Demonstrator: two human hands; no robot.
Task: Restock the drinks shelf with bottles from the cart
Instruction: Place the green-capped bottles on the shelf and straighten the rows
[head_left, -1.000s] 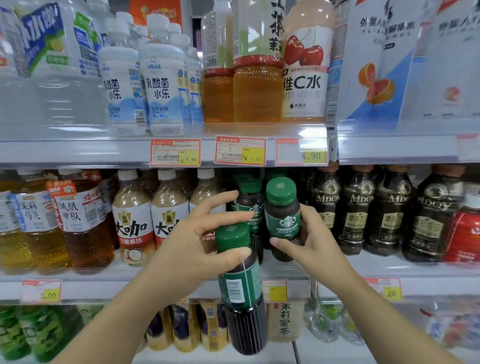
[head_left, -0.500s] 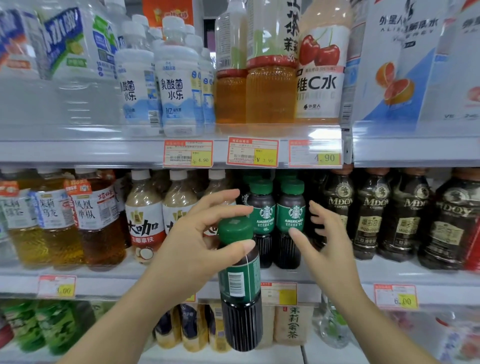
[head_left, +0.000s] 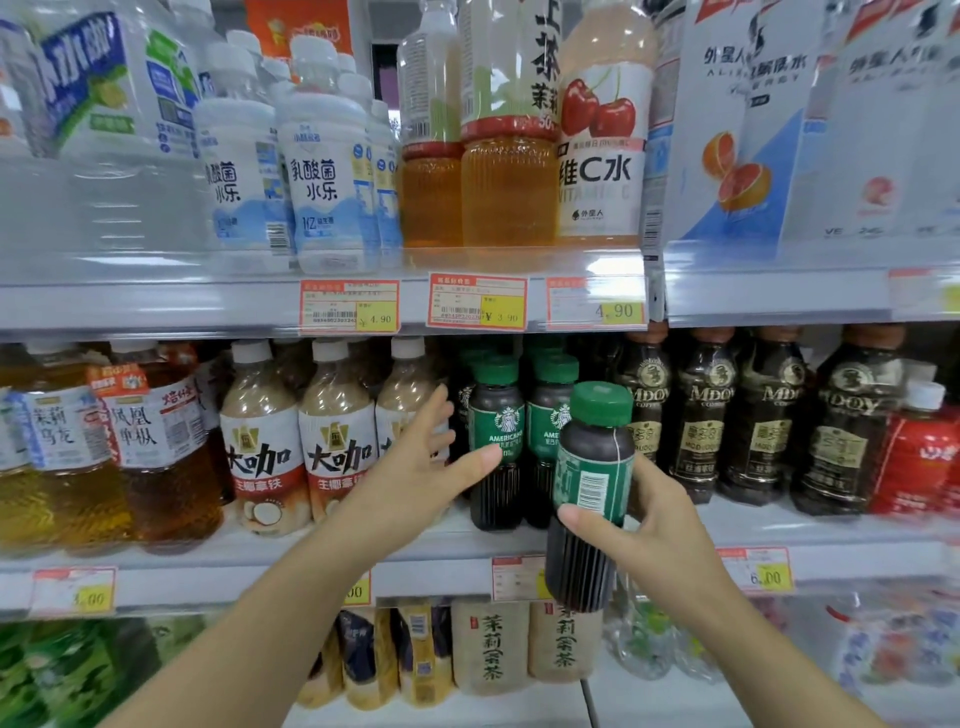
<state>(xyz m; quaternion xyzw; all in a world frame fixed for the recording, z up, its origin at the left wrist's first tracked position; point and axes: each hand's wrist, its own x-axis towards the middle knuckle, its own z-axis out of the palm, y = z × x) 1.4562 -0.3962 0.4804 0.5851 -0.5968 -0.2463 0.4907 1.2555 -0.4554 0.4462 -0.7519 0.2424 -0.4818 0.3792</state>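
Bright even overhead light, glare on shelf strips, blurred, bowed wide-angle edges

Green-capped bottles (head_left: 496, 441) block the lane between latte bottles (head_left: 337, 457) and MDOY bottles (head_left: 706, 415); shelf front (head_left: 483, 551) lies bare.

3 o'clock, bottle (head_left: 592, 467): green cap, green label with white barcode patch, near-black ribbed base. 12 o'clock, price tags (head_left: 478, 301): red, yellow corner. 9 o'clock, latte bottles (head_left: 262, 441): beige, white caps.

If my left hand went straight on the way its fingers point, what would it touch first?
Probably the left green-capped coffee bottle; the thumb of the open left hand overlaps it. The beige latte bottle beside it is close too; depth is unclear.
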